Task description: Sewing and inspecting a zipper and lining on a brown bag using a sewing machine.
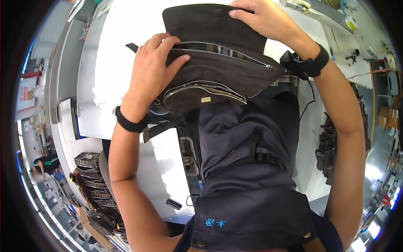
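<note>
A dark brown bag [226, 69] lies across the white table edge in front of me, its flap [210, 23] spread away from me. Its main zipper is undone, showing a plaid lining [228, 51]. Nearer to me, a curved front pocket [197, 93] also gapes at its zipper, above a small gold-coloured plate [205, 99]. My left hand [157, 63] grips the bag at the left end of the main opening, thumb on the front panel and fingers at the far edge. At the far right, my right hand [262, 19] pinches the flap's edge between thumb and fingers.
Plaid-lined pieces [90, 176] are stacked at lower left, with dark bags beneath. Dark pieces [326, 147] hang at the right. A small black object [174, 204] rests on a white surface beside my apron [252, 185]. Another person [46, 164] is far left.
</note>
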Available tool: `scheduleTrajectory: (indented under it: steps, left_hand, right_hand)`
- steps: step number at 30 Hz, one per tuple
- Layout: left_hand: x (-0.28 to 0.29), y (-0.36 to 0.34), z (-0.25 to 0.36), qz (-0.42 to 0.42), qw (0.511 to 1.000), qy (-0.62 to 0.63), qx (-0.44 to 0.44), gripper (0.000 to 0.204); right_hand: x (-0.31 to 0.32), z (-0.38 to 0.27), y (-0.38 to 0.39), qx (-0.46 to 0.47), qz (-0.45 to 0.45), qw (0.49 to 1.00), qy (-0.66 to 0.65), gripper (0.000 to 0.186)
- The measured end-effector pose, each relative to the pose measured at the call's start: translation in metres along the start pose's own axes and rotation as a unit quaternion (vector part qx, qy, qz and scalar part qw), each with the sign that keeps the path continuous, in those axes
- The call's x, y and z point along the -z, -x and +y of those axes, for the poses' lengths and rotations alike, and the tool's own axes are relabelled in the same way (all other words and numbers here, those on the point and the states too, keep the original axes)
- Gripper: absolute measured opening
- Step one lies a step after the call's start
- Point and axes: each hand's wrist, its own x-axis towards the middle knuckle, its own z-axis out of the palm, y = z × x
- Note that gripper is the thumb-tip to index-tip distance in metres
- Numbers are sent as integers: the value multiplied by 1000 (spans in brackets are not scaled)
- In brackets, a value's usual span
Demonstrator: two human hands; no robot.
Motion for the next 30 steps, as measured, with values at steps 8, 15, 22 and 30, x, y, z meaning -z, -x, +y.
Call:
scheduleTrajectory:
  steps: [8,15,22,30]
  left_hand:
    - [16,40,11,-1,998,-14,-64,29]
    - [13,70,4,-10,1000,0,25,33]
    - [19,87,10,-70,985,118,101,29]
    - [19,100,4,-131,661,658,335,20]
  right_hand:
    - [26,-19,17,8,-49,999,-4,27]
    - [26,-32,22,1,-69,997,-22,26]
    - [26,-20,23,16,-56,998,8,26]
    - [24,-13,18,11,-73,997,26,27]
